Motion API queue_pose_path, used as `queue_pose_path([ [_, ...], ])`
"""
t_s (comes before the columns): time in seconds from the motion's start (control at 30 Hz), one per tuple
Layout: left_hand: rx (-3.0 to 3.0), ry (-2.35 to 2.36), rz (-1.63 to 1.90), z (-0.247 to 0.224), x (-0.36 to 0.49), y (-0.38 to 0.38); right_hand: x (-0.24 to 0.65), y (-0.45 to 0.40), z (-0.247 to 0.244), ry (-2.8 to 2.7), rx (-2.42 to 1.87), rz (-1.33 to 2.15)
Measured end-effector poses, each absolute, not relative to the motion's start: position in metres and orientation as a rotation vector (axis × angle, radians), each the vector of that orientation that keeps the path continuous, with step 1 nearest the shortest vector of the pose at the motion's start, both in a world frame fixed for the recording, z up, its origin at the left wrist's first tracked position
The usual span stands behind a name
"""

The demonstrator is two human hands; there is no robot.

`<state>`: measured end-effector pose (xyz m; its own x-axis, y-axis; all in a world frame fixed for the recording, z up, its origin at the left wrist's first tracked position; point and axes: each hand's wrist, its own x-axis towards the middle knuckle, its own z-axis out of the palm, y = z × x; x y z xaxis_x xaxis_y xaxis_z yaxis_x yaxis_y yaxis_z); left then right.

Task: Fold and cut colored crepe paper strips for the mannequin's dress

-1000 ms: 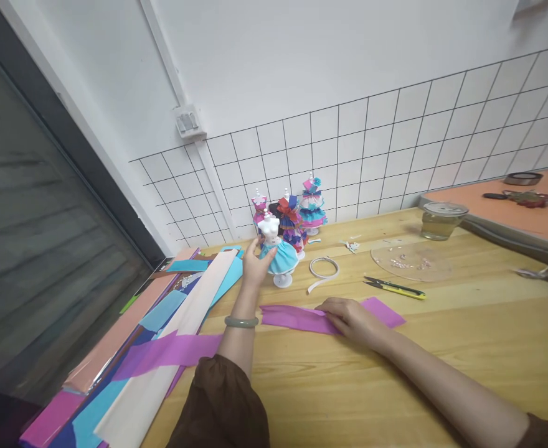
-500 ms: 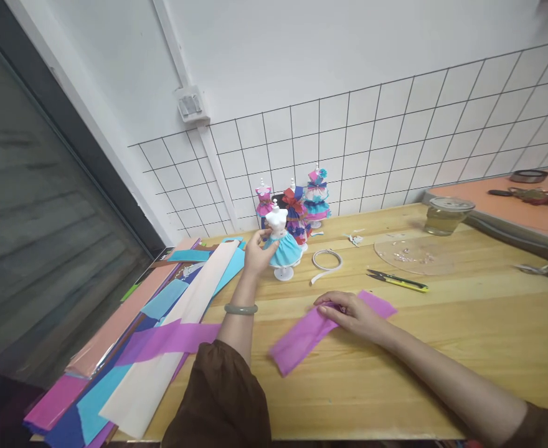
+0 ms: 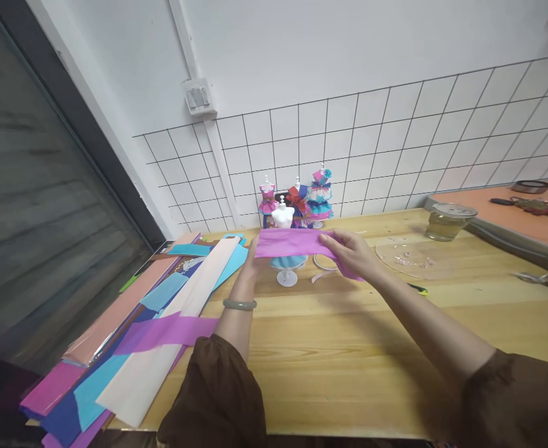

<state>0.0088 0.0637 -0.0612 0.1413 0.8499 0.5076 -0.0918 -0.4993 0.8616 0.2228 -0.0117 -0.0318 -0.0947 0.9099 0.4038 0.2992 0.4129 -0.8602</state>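
Note:
A purple paper strip (image 3: 292, 242) stretches level across the front of a small white dress form (image 3: 283, 216), covering its waist. Below the strip, a light blue skirt (image 3: 288, 262) and the white round base show. My right hand (image 3: 349, 250) pinches the strip toward its right end, and the loose end hangs under the fingers. My left hand (image 3: 251, 256) is at the strip's left end beside the form; its fingers are hidden behind the paper, so its grip cannot be made out.
Coloured paper strips (image 3: 138, 373) lie piled at the left. Three dressed forms (image 3: 321, 194) stand behind. A white tape roll (image 3: 324, 262), yellow snips (image 3: 418, 289), a clear plate with beads (image 3: 407, 260) and a lidded cup (image 3: 450, 222) are to the right.
My right hand has lifted the purple strip from over the table up to the dress form. The strip now hides the form's waist and my left hand's fingers.

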Motion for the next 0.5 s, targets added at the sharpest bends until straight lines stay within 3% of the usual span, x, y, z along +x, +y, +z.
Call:
queue_pose_path([
  [0.2,1.679,0.862,1.385,-0.053,0.010,0.055,0.220,0.026,-0.033,-1.744,-1.097,0.339],
  [0.5,1.672,0.770,1.196,-0.056,0.001,0.052,0.223,0.033,-0.036,-1.909,-1.116,0.082],
])
